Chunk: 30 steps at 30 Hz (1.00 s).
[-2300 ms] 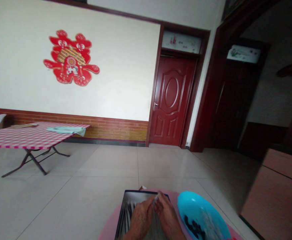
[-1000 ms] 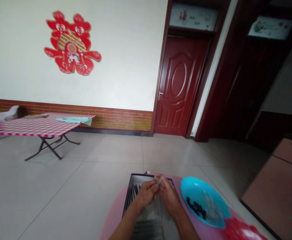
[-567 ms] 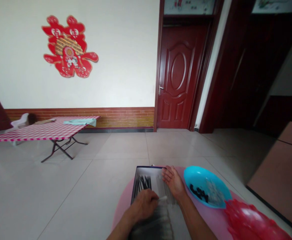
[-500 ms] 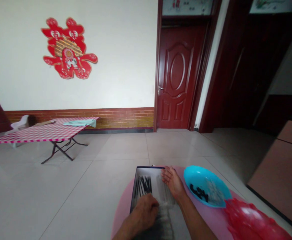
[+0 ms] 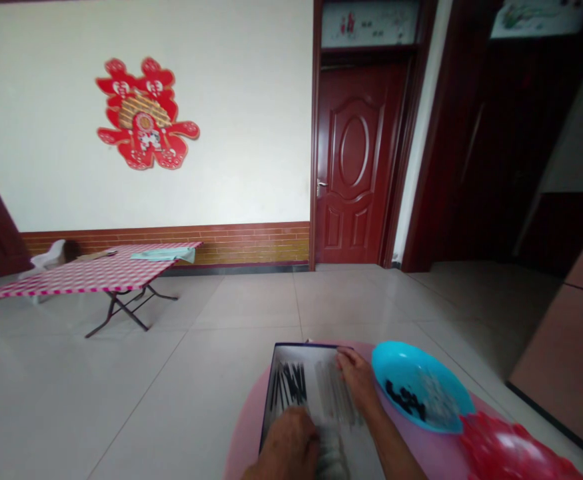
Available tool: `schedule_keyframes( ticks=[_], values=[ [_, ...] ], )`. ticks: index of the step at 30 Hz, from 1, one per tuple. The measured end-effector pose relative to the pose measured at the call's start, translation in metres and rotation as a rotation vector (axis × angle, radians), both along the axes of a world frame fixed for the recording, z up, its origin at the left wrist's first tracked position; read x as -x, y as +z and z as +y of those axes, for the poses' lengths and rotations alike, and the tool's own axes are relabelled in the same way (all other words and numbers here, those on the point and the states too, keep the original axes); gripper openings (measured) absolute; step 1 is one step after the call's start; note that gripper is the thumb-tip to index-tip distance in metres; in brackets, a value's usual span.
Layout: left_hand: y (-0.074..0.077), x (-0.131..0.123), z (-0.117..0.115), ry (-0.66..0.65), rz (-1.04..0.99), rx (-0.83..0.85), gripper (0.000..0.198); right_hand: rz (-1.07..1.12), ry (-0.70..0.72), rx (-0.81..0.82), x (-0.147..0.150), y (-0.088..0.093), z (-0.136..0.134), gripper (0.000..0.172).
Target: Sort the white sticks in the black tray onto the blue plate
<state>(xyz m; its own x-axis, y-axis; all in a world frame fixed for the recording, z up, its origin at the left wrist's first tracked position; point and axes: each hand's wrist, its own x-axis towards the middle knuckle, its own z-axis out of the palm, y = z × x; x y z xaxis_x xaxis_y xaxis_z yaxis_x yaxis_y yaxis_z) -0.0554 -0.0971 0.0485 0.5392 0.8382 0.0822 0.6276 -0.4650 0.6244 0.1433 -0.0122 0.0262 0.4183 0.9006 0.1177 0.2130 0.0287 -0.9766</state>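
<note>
A shallow rectangular box [image 5: 312,380] with a dark rim stands on a pink round table. Thin black sticks [image 5: 291,383] lie in its far left part, and a bundle of clear, thin tubes [image 5: 332,393] lies along its right side. My left hand [image 5: 291,440] is curled closed over the near part of the box, beside a pale, blurred bundle [image 5: 332,453]; the back of the hand hides what the fingers hold, if anything. My right hand [image 5: 358,380] has its fingers bent over the right rim of the box, close to the clear tubes.
To the right, a blue plastic bowl [image 5: 388,353] holds small black pieces and clear pieces. Beside it is a red, shiny, ruffled thing [image 5: 516,447] on the pink table [image 5: 251,413]. A checked folding table [image 5: 96,273] stands far left; a brown box-like piece [image 5: 566,327] is at right.
My right hand has shifted from over the clear tubes to the right rim, its fingers drawn in. My left hand has come slightly nearer to me. The view has tilted up slightly.
</note>
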Motion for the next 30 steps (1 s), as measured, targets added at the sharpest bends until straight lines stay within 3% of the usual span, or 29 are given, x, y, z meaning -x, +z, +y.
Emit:
schedule_keyframes(
  ticks=[3, 6, 10, 12, 16, 22, 30],
  values=[
    [0.007, -0.013, 0.028, 0.11, 0.085, -0.021, 0.025, -0.205, 0.006, 0.027, -0.002, -0.006, 0.001, 0.012],
    [0.009, -0.034, 0.064, 0.251, 0.029, 0.041, 0.02, -0.336, 0.039, 0.044, 0.007, -0.011, -0.003, 0.008],
    [0.0, -0.051, 0.091, 0.35, -0.031, 0.049, 0.024, -0.528, 0.055, 0.071, 0.02, -0.021, -0.01, 0.024],
    [-0.008, -0.052, 0.094, 0.393, -0.054, 0.054, 0.028, -0.605, 0.057, 0.081, 0.021, -0.028, -0.011, 0.031],
    [-0.021, -0.046, 0.089, 0.439, -0.061, 0.054, 0.034, -0.627, 0.041, 0.097, 0.02, -0.034, -0.009, 0.028],
    [-0.021, -0.044, 0.089, 0.415, -0.086, 0.049, 0.033, -0.683, -0.003, 0.147, 0.027, -0.028, -0.01, 0.025],
    [-0.022, -0.045, 0.1, 0.44, -0.266, 0.116, 0.017, -0.418, -0.01, -0.027, 0.025, -0.022, -0.004, 0.019]
  ],
)
